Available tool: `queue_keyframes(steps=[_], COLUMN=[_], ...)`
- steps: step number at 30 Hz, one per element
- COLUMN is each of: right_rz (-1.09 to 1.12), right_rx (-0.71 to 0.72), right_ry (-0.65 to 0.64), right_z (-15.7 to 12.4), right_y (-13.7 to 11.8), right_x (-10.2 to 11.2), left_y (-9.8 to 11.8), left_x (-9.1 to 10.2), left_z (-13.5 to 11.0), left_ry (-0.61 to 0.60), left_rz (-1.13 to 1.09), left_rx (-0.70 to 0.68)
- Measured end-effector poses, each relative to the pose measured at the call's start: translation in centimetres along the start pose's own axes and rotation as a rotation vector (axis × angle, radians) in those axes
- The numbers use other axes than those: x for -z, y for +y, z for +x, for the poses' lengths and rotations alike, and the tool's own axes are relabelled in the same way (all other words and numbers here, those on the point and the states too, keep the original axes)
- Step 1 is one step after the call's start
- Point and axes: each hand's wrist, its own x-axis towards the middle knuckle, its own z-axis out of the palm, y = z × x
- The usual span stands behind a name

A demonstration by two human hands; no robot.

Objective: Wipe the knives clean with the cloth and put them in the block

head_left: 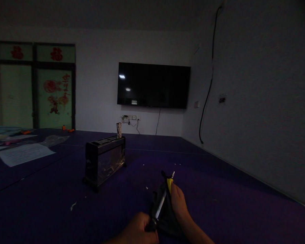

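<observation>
My left hand (139, 228) is closed round the black handle of a screwdriver-like tool (160, 206), whose bright metal shaft slants up and away. My right hand (179, 202) grips a yellow piece (169, 184) with a pointed metal tip beyond it; its exact kind is unclear in the dim light. Between the hands lies a dark cloth or pouch (165, 220), partly hidden by them. The shaft's far end comes close to the yellow piece, and I cannot tell whether they touch.
A black box-shaped appliance (110, 162) stands left of my hands, with a patterned cylinder (119, 130) upright on its far end. Papers (25, 154) and clear plastic (54, 140) lie far left. White scraps (73, 206) dot the purple surface (53, 217). A wall runs along the right.
</observation>
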Motion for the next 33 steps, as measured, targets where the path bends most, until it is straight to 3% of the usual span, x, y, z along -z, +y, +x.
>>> queue_keyframes(steps=[7, 33], right_rz=[0.014, -0.002], right_rx=[-0.001, -0.016], right_ry=[-0.025, -0.002], right_z=[-0.08, 0.14], right_y=[-0.02, 0.52], right_x=[-0.01, -0.12], left_y=[0.52, -0.26], left_x=[0.01, -0.07], left_z=[-0.24, 0.12], left_ry=[-0.038, 0.026], left_rz=[-0.009, -0.018], left_rx=[0.007, 0.026])
